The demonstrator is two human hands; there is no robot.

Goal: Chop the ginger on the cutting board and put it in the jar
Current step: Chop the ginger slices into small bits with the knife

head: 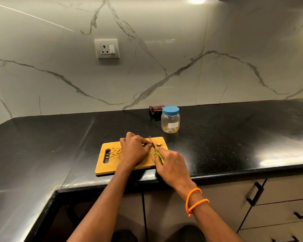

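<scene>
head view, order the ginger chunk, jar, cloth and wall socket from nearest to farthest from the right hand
From the right hand:
1. Ginger chunk, on the board just beyond the knife.
2. Jar, behind the board.
3. Cloth, behind the jar by the wall.
4. Wall socket, up on the wall, left.

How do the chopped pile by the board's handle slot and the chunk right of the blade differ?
The chopped pile is many small slivers spread beside the handle slot; the chunk is one thicker piece, alone near the cutting board's right end. Pile lies left of the left hand, chunk right of the knife. Both are yellowish ginger.
</scene>
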